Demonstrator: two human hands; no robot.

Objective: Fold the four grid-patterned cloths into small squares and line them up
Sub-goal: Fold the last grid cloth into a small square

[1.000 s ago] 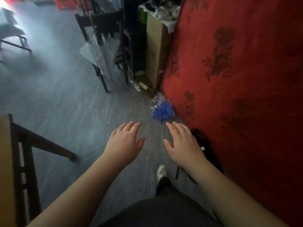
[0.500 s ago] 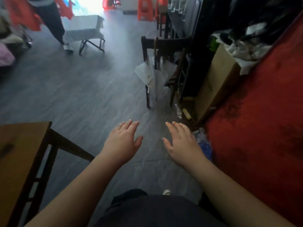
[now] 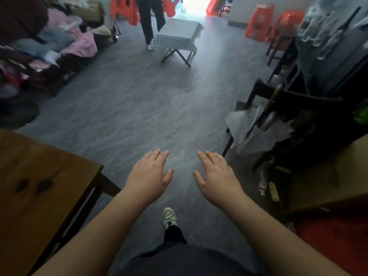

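Grid-patterned cloth (image 3: 177,36) draped over far folding table (image 3: 175,56) | left hand (image 3: 148,176), right hand (image 3: 216,178): spread flat, empty, above grey floor (image 3: 139,108)

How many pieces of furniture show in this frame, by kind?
Wooden table: 1
Folding table with checked cloth: 1
Orange plastic stools: 2 clear at the right; the red shapes farther back are too blurred to count
Dark wooden chair: 1
Total: 5

Left hand (image 3: 149,177) and right hand (image 3: 216,176) outstretched, palms down, apparently empty
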